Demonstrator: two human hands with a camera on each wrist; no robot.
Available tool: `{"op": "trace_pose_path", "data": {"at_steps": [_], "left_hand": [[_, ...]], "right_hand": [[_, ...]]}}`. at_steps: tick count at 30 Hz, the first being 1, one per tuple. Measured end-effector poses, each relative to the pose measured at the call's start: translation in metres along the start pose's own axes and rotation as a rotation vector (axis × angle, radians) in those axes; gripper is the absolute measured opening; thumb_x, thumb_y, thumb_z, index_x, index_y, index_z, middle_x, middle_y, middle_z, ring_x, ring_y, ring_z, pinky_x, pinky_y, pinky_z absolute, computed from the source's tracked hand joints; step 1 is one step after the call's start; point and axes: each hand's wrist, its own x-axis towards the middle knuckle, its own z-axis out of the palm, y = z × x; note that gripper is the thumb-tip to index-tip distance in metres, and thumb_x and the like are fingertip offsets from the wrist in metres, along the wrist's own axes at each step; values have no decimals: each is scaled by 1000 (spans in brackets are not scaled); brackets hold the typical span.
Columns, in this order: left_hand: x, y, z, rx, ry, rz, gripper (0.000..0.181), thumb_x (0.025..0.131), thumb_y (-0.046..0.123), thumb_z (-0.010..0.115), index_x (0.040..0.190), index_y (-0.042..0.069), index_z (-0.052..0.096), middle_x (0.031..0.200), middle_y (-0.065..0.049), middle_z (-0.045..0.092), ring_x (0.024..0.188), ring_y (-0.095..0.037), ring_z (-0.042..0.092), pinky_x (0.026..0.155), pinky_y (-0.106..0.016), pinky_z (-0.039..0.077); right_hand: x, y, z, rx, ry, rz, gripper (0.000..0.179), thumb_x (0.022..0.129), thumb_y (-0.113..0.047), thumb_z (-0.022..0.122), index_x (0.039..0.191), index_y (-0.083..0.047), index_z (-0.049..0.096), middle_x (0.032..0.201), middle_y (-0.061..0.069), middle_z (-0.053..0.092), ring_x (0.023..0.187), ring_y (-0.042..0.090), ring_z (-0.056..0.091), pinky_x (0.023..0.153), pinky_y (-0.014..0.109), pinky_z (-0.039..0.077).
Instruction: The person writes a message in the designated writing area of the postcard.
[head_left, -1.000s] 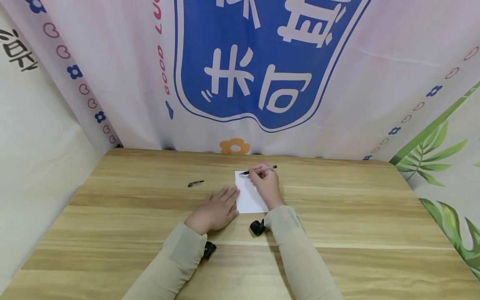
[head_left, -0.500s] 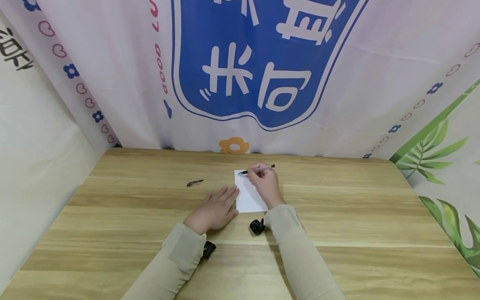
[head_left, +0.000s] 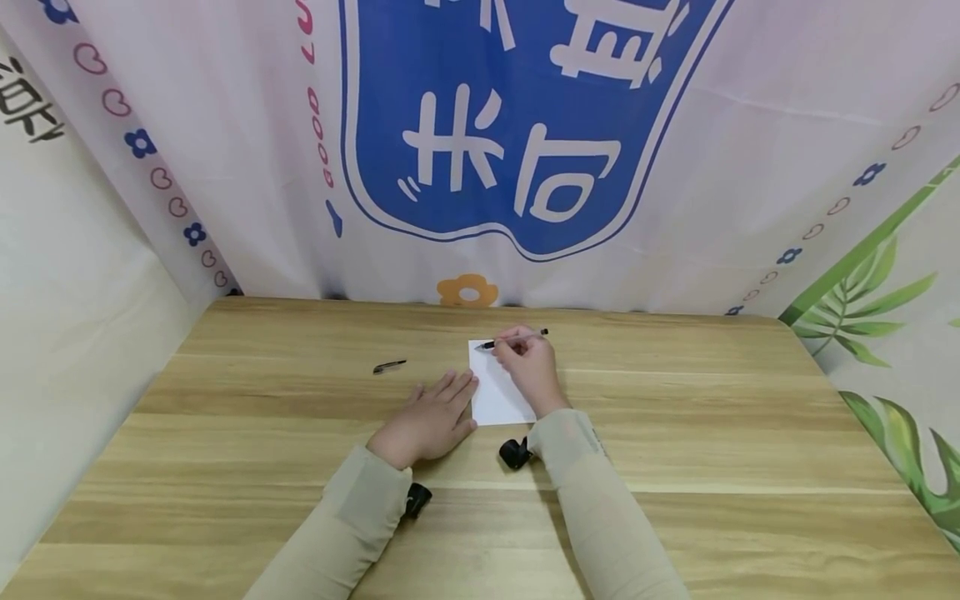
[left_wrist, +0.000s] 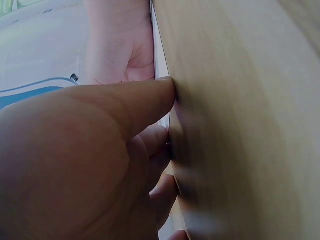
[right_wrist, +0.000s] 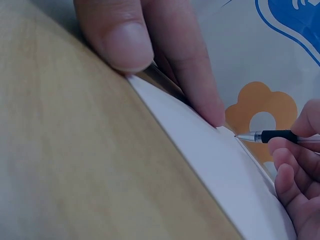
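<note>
A white sheet of paper point(head_left: 501, 393) lies on the wooden table between the hands. My right hand point(head_left: 531, 367) pinches a pen point(head_left: 490, 344) with a black grip and clear barrel, its tip at the sheet's upper left corner. In the right wrist view the metal tip of the pen point(right_wrist: 248, 136) meets the paper point(right_wrist: 200, 155) near its far edge. My left hand point(head_left: 429, 421) lies flat with fingers extended, fingertips and thumb resting on the paper's left edge. In the left wrist view the left thumb point(left_wrist: 145, 100) presses down at that edge. No writing can be made out.
A black pen cap point(head_left: 389, 367) lies on the table point(head_left: 262, 467) to the left of the paper. Black wrist cameras, the left one point(head_left: 418, 500) and the right one point(head_left: 514, 454), hang by the cuffs. A printed curtain point(head_left: 285, 167) stands behind the table's back edge.
The head view has shifted very slightly. Both hands keep their places, and the pen tip stays near the paper's upper left corner with barely visible motion.
</note>
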Motion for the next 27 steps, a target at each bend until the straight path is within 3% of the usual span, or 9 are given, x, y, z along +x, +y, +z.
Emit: {"op": "trace_pose_path", "data": {"at_steps": [27], "left_hand": [[-1, 0, 2, -7, 14, -4, 63, 109, 35, 46, 162, 10, 23, 170, -4, 14, 156, -28, 9, 121, -62, 12]], "right_hand": [[0, -1, 1, 26, 0, -21, 10, 96, -7, 65, 94, 0, 73, 93, 9, 69, 75, 16, 65, 67, 22, 56]]}}
